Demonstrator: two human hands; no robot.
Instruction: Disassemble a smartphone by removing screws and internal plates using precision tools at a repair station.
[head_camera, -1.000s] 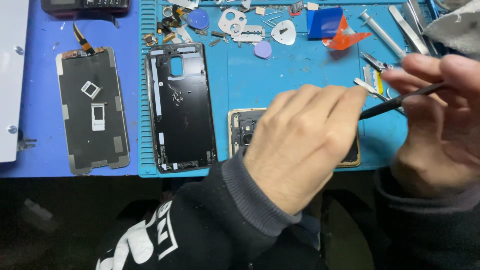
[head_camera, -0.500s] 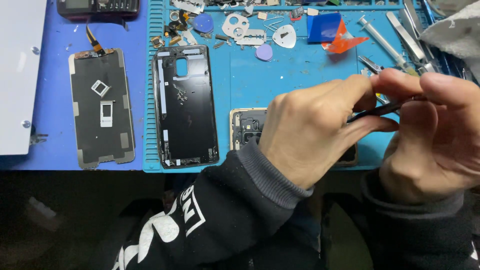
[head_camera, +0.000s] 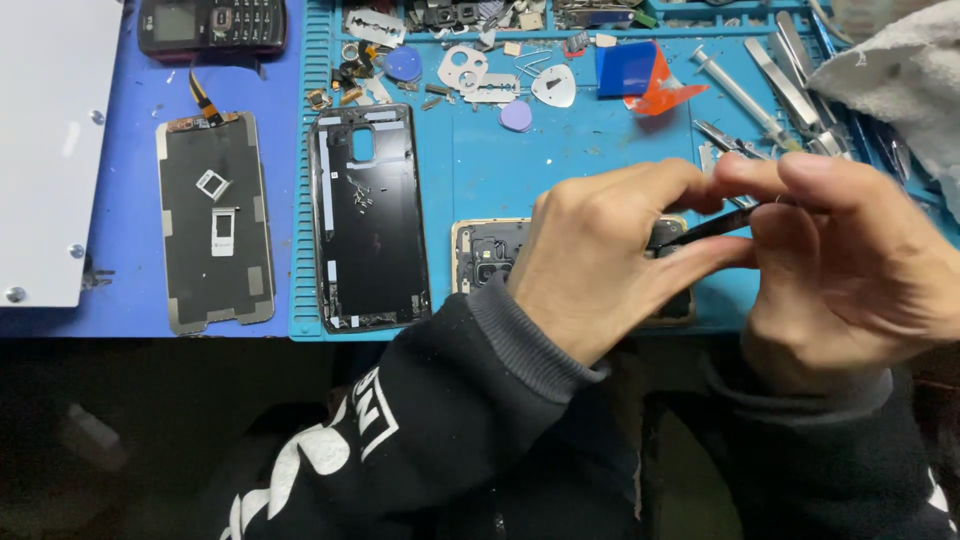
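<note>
My left hand (head_camera: 610, 255) rests over an opened phone body (head_camera: 487, 255) lying on the blue mat (head_camera: 560, 160), fingers curled on its right part and hiding most of it. My right hand (head_camera: 850, 270) pinches thin black tweezers (head_camera: 715, 226), whose tip points left onto the phone under my left fingertips. A black phone back cover (head_camera: 368, 215) with small screws lying on it sits to the left of the phone. Further left lies a display panel (head_camera: 214, 222) with a flex cable and two small trays on it.
Picks, metal plates and small parts (head_camera: 470, 70) are scattered at the mat's far side, with a blue and orange card (head_camera: 640, 75). Metal tweezers and tools (head_camera: 790, 70) lie far right beside a grey cloth (head_camera: 900, 70). A keypad phone (head_camera: 210, 25) and a white panel (head_camera: 45, 150) are at left.
My right hand has closed in leftward with the tweezers, so that their tip now meets my left fingertips over the phone. The view has shifted slightly.
</note>
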